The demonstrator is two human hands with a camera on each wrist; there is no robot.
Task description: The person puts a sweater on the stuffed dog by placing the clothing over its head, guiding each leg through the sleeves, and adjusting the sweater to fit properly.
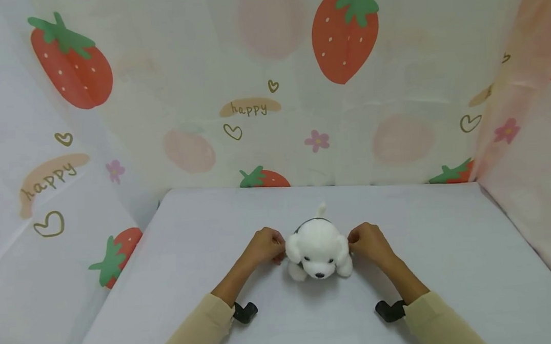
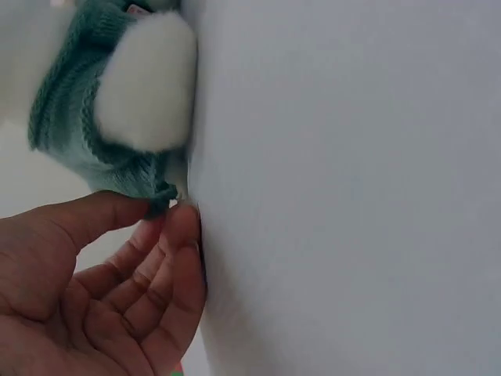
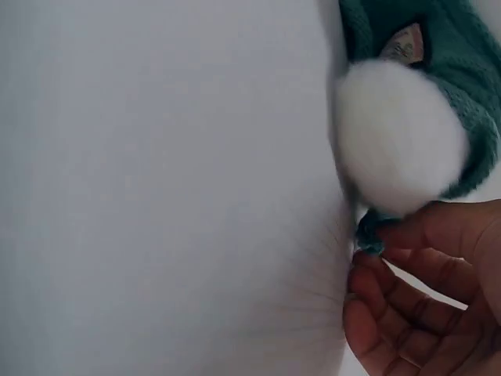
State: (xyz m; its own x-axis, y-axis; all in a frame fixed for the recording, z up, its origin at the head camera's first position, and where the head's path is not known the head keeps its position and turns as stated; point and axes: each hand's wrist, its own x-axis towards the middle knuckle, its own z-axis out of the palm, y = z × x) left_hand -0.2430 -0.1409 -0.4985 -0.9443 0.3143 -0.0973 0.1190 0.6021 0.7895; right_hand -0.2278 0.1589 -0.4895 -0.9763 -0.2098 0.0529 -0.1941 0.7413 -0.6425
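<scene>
A white plush dog (image 1: pixel 318 242) stands on the table facing the head camera, its tail up at the back. It wears a green knitted sweater (image 2: pixel 66 129), mostly hidden behind the head in the head view. On the left of the toy, my left hand (image 1: pixel 266 246) pinches a low edge of the sweater between thumb and forefinger, beside a fluffy white leg (image 2: pixel 149 82). Mirroring it on the other side, my right hand (image 1: pixel 370 242) pinches a small green end of the knit, just below another white leg (image 3: pixel 399 137). A small label (image 3: pixel 405 45) shows on the sweater.
The table (image 1: pixel 213 216) is covered in white cloth. Curtains (image 1: pixel 174 84) printed with strawberries, hearts and "happy" hang behind and at both sides. A black wrist camera (image 1: pixel 246 313) sits by the left sleeve, another black wrist camera (image 1: pixel 390 311) by the right.
</scene>
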